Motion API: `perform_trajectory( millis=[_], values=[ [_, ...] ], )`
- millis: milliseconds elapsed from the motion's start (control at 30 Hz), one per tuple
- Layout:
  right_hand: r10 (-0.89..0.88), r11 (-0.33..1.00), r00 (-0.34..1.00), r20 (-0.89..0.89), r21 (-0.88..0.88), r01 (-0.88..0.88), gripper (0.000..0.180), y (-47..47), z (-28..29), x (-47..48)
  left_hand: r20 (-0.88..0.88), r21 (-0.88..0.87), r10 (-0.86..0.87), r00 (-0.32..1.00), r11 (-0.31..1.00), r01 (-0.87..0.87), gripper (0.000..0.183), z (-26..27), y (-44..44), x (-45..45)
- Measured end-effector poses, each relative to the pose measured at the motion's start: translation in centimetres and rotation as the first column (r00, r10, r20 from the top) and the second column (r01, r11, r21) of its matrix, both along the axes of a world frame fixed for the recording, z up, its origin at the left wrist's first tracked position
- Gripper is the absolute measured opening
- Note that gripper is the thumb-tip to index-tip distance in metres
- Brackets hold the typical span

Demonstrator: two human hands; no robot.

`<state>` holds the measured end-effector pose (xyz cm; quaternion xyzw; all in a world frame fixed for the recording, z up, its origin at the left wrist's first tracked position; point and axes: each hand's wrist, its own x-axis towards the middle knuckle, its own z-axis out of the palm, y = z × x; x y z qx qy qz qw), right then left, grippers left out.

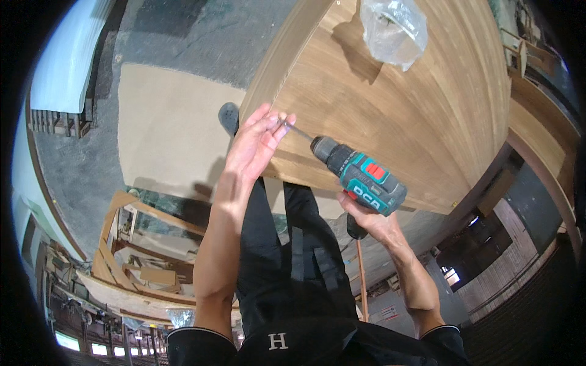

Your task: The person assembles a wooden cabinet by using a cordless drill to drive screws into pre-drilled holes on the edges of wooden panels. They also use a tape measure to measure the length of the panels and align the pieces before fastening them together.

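In my right hand point(368, 217) is a teal and black DCA cordless drill point(366, 176), held by its grip, its chuck pointing up and left. A long thin driver bit point(300, 131) runs from the chuck to the fingertips of my left hand point(261, 142). Those fingers pinch at the bit's tip; whether a small screw is between them cannot be made out. Both hands are over the near left corner of a large wooden panel point(357, 110) with curved edges. Farther up on the panel lies a clear plastic bag point(393, 34), its contents unclear.
A beige sheet point(174, 128) lies on the grey floor at left. Wooden frame furniture point(119, 238) stands at lower left. A stack under pale wrapping point(68, 55) is at upper left. Curved wooden pieces point(540, 119) are at the right. A dark clog point(228, 118) shows beside the panel.
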<state>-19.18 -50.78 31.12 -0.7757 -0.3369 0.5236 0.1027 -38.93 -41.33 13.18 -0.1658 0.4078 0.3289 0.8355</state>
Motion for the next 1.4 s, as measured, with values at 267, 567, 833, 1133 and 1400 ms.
perform_trajectory(
  millis=[267,567,833,1133,1400],
  values=[
    [0.554,0.828,0.819,0.149,0.004,-0.560,0.030,3.7,1.2,2.6,0.141,0.002,-0.177,0.974,0.984,0.178,0.039,-2.1,1.1,-1.0],
    [0.458,0.862,0.819,0.344,0.050,-0.504,0.039,4.5,0.1,1.7,0.162,-0.199,0.237,0.958,0.959,-0.203,0.052,-3.9,2.4,7.6],
    [0.372,0.898,0.871,0.322,0.111,-0.425,0.028,4.6,-0.9,1.9,0.104,-0.284,0.342,0.934,0.910,-0.302,0.064,-4.4,2.8,6.8],
    [0.347,0.915,0.885,0.311,0.093,-0.392,0.026,4.3,-1.5,2.0,0.040,-0.239,0.315,0.948,0.924,-0.297,0.018,-2.6,2.2,7.3],
    [0.666,0.687,0.576,0.473,-0.089,-0.721,0.040,5.9,-0.9,3.3,-0.088,-0.332,0.297,0.951,0.891,-0.309,0.024,-1.6,1.2,9.6]
  ],
)
